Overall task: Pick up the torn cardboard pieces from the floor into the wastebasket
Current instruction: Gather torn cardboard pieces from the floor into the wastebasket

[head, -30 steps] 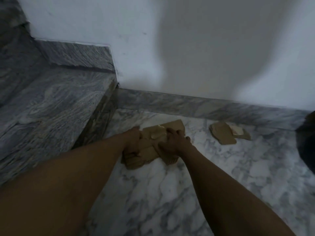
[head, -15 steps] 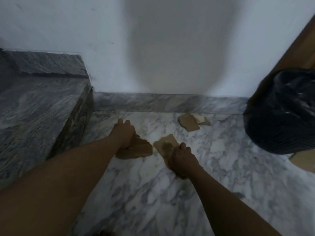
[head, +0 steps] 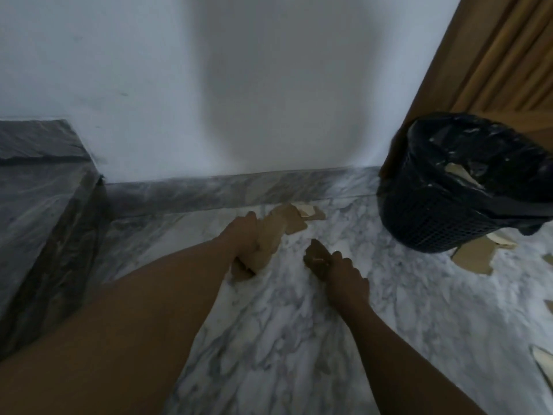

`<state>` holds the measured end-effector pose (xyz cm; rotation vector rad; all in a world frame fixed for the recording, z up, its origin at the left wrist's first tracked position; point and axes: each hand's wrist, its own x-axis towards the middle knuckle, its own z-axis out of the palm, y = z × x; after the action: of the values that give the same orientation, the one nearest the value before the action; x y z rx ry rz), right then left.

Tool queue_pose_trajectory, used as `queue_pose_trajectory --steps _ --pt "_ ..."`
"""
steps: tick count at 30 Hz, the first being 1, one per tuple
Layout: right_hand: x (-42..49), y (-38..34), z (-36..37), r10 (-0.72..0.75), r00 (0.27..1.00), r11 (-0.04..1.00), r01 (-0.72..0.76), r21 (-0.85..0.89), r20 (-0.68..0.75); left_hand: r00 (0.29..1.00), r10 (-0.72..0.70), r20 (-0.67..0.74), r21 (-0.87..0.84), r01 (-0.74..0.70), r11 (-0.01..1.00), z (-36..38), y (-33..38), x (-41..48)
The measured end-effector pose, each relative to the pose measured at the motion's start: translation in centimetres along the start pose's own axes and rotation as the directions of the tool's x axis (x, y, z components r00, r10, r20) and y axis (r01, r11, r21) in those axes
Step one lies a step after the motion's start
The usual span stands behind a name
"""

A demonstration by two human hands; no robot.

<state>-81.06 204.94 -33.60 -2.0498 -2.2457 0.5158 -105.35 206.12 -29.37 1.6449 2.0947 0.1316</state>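
Note:
My left hand (head: 241, 235) grips a stack of brown torn cardboard pieces (head: 267, 241) just above the marble floor. My right hand (head: 339, 272) is curled round a smaller, dark-looking cardboard piece (head: 315, 256) to the right of it. More torn pieces (head: 294, 218) lie by the baseboard beyond my left hand. The black mesh wastebasket (head: 434, 224), lined with a black bag, stands at the right with some pale pieces (head: 457, 172) inside. Other scraps (head: 475, 256) lie on the floor at its foot.
A raised grey marble step (head: 45, 205) fills the left side. The white wall runs along the back, and a wooden door (head: 493, 55) stands behind the basket. One more pale scrap (head: 541, 362) lies at the right edge.
Both hands split the pile and lifted their pieces off the floor. The view swung right, and the wastebasket came fully into sight.

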Motion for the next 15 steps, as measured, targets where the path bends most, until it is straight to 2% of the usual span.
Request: queue_pose_trajectory --steps 2,4,10,15 --pt "0.4 2.1 -0.3 0.021 0.999 0.999 -0.023 -0.045 -0.026 1.0 0.022 0.012 -0.111 -0.021 0.994 0.4 1.8 1.7" --pt "0.5 3.1 -0.1 0.036 0.999 0.999 -0.036 -0.003 -0.027 0.997 0.058 0.056 -0.174 -0.047 0.984 0.8 3.5 3.3" --pt "2.4 3.7 0.5 0.067 0.998 0.997 -0.067 0.045 -0.006 0.986 0.059 0.159 -0.205 -0.025 0.978 1.3 6.7 7.7" --pt "3.4 4.2 0.0 0.082 0.996 0.995 -0.083 0.061 0.018 0.968 -0.035 0.25 -0.199 0.087 0.976 1.2 6.2 10.6"
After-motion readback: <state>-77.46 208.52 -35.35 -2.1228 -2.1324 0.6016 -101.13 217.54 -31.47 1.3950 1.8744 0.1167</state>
